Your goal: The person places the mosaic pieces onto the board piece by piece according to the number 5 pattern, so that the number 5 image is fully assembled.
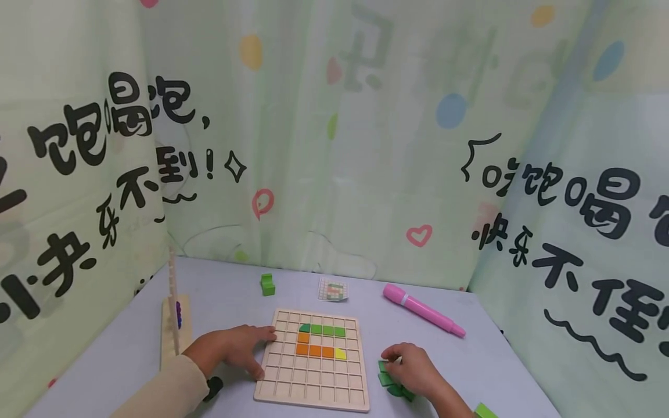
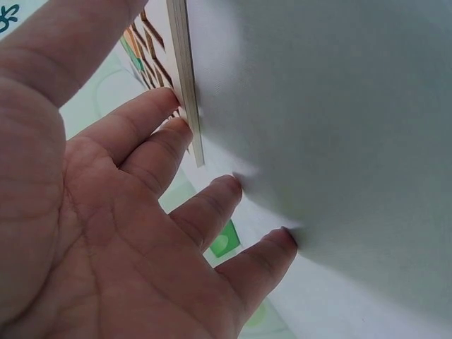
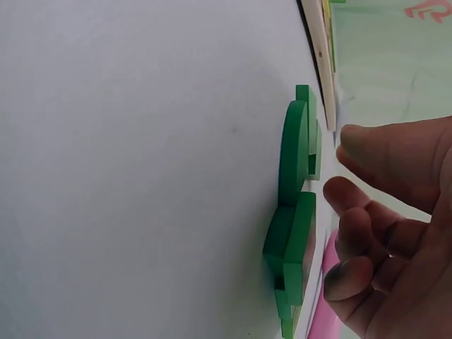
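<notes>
A square wooden grid board (image 1: 313, 392) lies on the table, with a row of green tiles (image 1: 327, 330), several orange tiles (image 1: 315, 350) and one yellow tile (image 1: 340, 353) set in its cells. My left hand (image 1: 237, 348) spreads along the board's left edge; in the left wrist view its fingertips (image 2: 166, 99) touch that edge and the tabletop. To the right of the board, my right hand (image 1: 413, 368) hovers over a small pile of green pieces (image 1: 387, 379). In the right wrist view, thumb and loosely bent fingers stand apart above the green pieces (image 3: 293, 152), with nothing between them.
Behind the board are a green block (image 1: 268, 284) and a small printed pattern card (image 1: 333, 289). A pink marker (image 1: 423, 310) lies at the back right. An upright wooden stand (image 1: 168, 331) is left of my left hand. Another green piece (image 1: 485, 411) shows at the front right.
</notes>
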{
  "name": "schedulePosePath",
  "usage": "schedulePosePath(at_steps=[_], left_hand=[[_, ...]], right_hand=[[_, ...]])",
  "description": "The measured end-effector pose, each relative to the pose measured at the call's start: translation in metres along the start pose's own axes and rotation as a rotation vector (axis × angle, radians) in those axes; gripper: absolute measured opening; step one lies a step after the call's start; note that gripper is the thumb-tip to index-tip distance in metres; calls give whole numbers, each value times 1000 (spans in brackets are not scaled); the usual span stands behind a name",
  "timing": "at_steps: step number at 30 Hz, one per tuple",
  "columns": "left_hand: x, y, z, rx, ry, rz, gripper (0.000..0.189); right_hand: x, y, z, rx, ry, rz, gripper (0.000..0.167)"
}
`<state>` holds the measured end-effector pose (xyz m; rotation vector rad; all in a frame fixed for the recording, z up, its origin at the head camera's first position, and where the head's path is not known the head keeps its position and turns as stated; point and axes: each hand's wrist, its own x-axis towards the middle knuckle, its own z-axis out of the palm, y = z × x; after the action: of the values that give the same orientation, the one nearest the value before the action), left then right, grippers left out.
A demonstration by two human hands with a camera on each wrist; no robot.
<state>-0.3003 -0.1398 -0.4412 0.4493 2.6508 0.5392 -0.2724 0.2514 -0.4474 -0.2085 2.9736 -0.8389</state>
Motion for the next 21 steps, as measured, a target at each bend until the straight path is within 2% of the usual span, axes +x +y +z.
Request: schedulePosePath(at_steps=[5, 10, 15, 21], left_hand=[[-1, 0, 1, -8, 0, -7, 78], [0, 0, 0, -5, 4, -3, 77], [-1, 1, 0, -13, 7, -7, 78], [-1, 2, -1, -9, -2, -9, 78]], right_hand=[[2, 2, 6, -69, 3, -16, 21], [6, 0, 10, -119, -10, -3, 14], [9, -2, 10, -111, -31, 59, 13], [6, 2, 8, -67, -11, 5, 20]])
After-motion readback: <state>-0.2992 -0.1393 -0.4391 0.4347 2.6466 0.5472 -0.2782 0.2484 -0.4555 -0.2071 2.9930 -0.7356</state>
